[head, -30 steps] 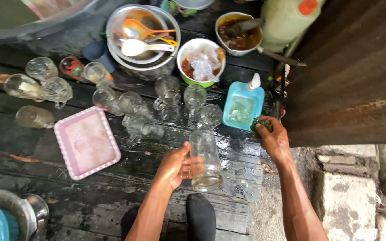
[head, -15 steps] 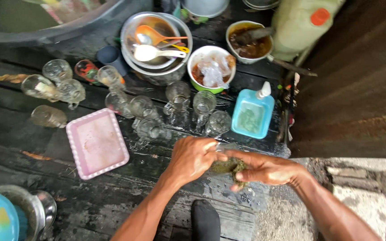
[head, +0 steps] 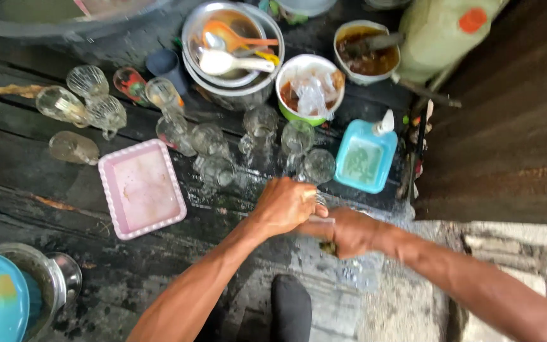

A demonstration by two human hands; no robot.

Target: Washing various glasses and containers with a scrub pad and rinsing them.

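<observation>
Pink tray (head: 142,188) on wet dark planks, left. Left hand (head: 286,206) wraps clear glass (head: 319,220), mostly hidden, centre, above planks. Right hand (head: 349,231) closed on green scrubber (head: 328,247), touching glass. Blue soap tub (head: 362,160) beyond, right.

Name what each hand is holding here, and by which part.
The left hand grips a clear glass by its side. The right hand closes around a green scouring pad; which part cannot be told.

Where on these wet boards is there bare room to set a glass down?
Bare planks lie below the pink rectangular tray, toward the steel bowl. The stretch between the tray and the turquoise soap tub is crowded with clear glass mugs. Both hands fill the near middle.
</observation>
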